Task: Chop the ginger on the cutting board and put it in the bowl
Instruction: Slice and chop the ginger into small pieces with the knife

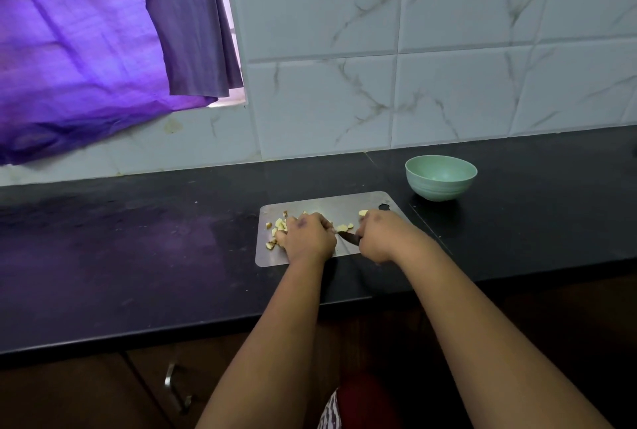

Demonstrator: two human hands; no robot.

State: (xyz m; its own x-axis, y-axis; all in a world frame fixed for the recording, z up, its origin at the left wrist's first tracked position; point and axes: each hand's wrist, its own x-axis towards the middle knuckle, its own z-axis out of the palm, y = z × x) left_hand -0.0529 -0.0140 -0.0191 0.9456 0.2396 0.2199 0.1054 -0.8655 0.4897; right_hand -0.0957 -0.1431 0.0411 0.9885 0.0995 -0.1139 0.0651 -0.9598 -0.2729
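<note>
Chopped ginger (280, 224) lies beside both hands on the cutting board (344, 202).

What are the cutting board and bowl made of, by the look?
Cutting board: probably stainless steel, since it is a thin grey sheet with a dull brushed sheen and a hanging hole at one corner. Bowl: likely matte plastic or a similar composite, pale green, smooth and without glaze shine; ceramic can't be ruled out.
</note>
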